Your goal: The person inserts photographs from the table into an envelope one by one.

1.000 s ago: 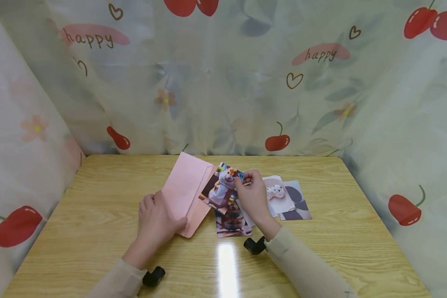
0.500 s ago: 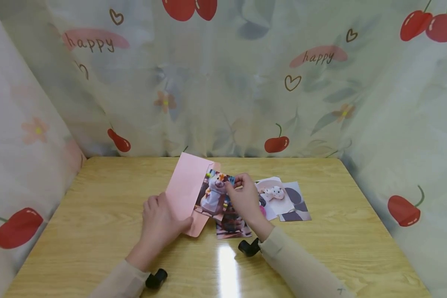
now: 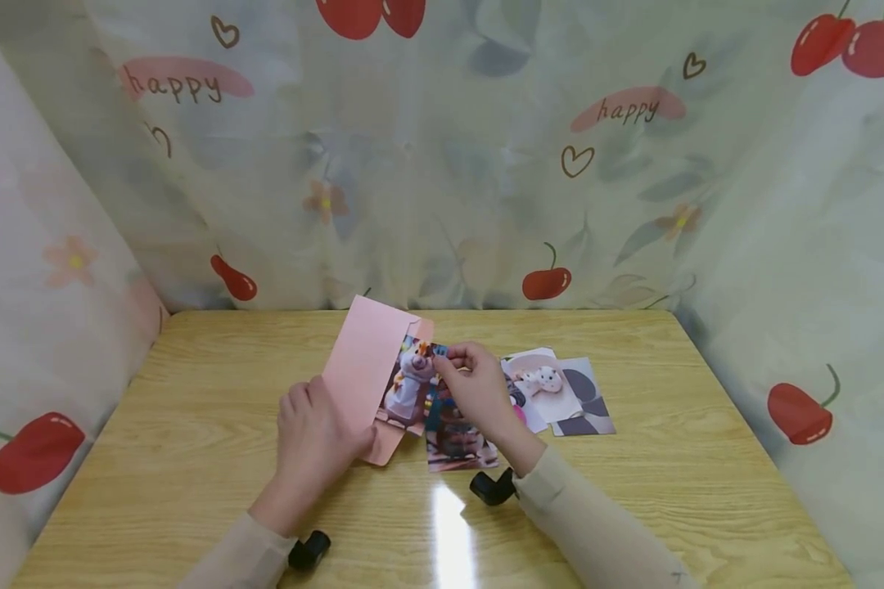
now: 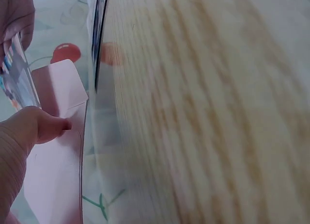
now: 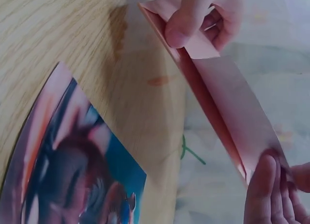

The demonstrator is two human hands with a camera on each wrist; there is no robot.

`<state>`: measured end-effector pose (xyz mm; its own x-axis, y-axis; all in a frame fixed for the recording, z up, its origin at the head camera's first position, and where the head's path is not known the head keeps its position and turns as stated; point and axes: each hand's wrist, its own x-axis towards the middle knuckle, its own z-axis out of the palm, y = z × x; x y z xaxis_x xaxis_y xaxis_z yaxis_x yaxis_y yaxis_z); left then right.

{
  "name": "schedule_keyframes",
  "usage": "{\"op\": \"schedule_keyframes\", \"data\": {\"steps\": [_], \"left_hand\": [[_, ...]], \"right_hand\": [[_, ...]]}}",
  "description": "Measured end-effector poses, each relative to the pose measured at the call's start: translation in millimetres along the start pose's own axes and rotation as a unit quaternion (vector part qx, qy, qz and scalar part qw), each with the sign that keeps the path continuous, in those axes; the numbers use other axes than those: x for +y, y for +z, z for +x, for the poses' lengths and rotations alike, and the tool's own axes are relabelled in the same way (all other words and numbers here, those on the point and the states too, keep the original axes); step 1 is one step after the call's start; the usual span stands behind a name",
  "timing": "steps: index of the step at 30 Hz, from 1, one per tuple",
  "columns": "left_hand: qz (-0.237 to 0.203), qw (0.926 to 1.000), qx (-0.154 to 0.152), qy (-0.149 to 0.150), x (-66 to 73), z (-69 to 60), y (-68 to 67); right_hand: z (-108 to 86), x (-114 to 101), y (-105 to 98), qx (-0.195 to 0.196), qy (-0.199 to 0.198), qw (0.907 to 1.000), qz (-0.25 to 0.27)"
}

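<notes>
My left hand (image 3: 313,429) grips the lower left edge of a pink envelope (image 3: 364,360), its thumb at the mouth, as the left wrist view also shows. My right hand (image 3: 479,388) pinches the upper right corner of a photo (image 3: 407,393) of a toy animal in white. The photo's left part is hidden inside the envelope, and its right part sticks out over the flap. Below the right hand lies another photo (image 3: 457,442) with a dark, round figure, seen large in the right wrist view. In that view the envelope's mouth (image 5: 213,103) gapes slightly between both hands.
Right of the right hand, overlapping photos lie on the wooden table (image 3: 191,425): one with white spotted shapes (image 3: 541,384), one with grey shapes (image 3: 589,401). A printed curtain (image 3: 412,164) stands behind the table and along both sides.
My right hand has moved left with the toy photo, which has slid from beside the envelope partway into its mouth. The left hand has stayed nearly in place on the envelope.
</notes>
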<state>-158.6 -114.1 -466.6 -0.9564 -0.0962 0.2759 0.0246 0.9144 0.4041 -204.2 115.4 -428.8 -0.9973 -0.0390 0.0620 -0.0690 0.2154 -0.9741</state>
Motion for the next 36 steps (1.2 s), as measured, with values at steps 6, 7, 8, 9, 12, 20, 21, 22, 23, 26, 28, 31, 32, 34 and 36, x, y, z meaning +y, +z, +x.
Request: {"op": "schedule_keyframes", "data": {"steps": [6,7,8,9,12,20,21,22,23,26,28,31,32,34,36], "left_hand": [[-0.001,1.0000,-0.002,-0.001,1.5,-0.8,1.3],[-0.004,0.9999,-0.010,-0.005,1.6,-1.1,1.2],[-0.008,0.9997,-0.019,-0.010,1.9,-1.5,1.0],[-0.013,0.9994,-0.029,-0.015,2.1,-1.9,1.1],[-0.035,0.9976,-0.055,-0.024,2.8,-2.4,0.4],[-0.087,0.9859,-0.134,-0.051,8.4,-1.3,-0.8],[-0.086,0.9859,-0.134,-0.052,9.0,-1.2,-0.5],[-0.084,0.9861,-0.134,-0.052,9.3,-1.3,0.2],[-0.079,0.9868,-0.132,-0.051,9.3,-1.4,1.2],[-0.069,0.9876,-0.132,-0.049,9.4,-1.4,3.0],[-0.065,0.9873,-0.136,-0.049,9.3,-0.9,2.8],[-0.070,0.9853,-0.147,-0.052,9.8,0.9,-0.6],[-0.071,0.9848,-0.150,-0.053,10.1,1.5,-1.8],[-0.070,0.9843,-0.153,-0.052,10.9,2.5,-4.6],[-0.064,0.9848,-0.154,-0.049,11.8,2.9,-6.5]], "right_hand": [[2.1,-0.3,-0.3,-0.013,0.029,0.9993,-0.018],[3.1,0.0,0.3,-0.011,0.033,0.9991,-0.026],[4.1,0.4,0.9,-0.010,0.039,0.9985,-0.036],[5.2,0.8,1.5,-0.008,0.044,0.9979,-0.046],[8.2,1.4,3.7,0.000,0.054,0.9960,-0.071],[16.4,4.5,16.5,0.003,0.046,0.9986,0.024],[16.6,4.4,18.2,0.002,0.042,0.9986,0.032],[16.4,4.1,19.9,0.001,0.038,0.9986,0.038],[16.0,3.6,21.3,0.000,0.035,0.9985,0.043],[14.5,1.3,23.9,-0.001,0.022,0.9989,0.042],[13.7,0.1,24.8,-0.004,0.019,0.9991,0.036],[13.6,-1.1,25.1,-0.015,0.013,0.9997,0.015],[14.1,-1.2,25.1,-0.019,0.014,0.9997,0.009],[15.1,-1.6,25.1,-0.025,0.020,0.9995,-0.002],[17.6,-1.1,25.6,-0.029,0.032,0.9990,-0.007]]}}
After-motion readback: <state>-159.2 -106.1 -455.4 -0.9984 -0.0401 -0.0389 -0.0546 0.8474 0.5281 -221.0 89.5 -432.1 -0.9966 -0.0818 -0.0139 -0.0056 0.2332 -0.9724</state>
